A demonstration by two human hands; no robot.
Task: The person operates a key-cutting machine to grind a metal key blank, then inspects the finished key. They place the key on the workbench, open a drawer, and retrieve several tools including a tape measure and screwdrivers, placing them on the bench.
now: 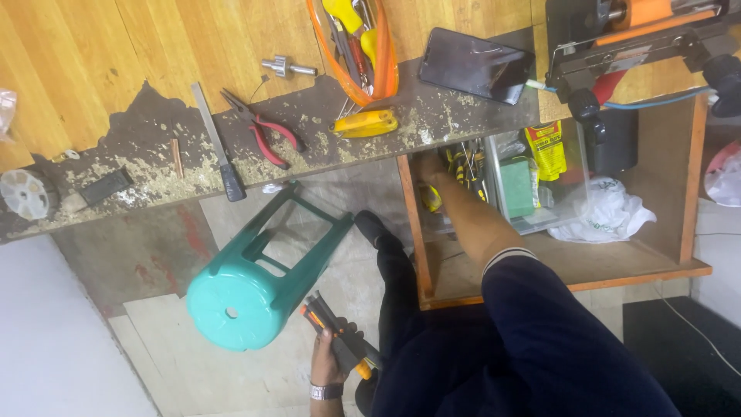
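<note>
Screwdrivers (340, 340) — black-and-orange handles — gripped in left hand (330, 363); right hand (429, 166) in drawer (571, 266), grip unclear

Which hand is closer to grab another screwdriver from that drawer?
The right hand. It already reaches into the open drawer among the screwdrivers. The left hand is full, gripping a bundle of tools by the green stool.

I note right hand (429, 166) fingertips hidden among screwdrivers (463, 166) in drawer (563, 266), orange machine (648, 31) cut by top edge, left hand (332, 359) grip partly obscured.
</note>
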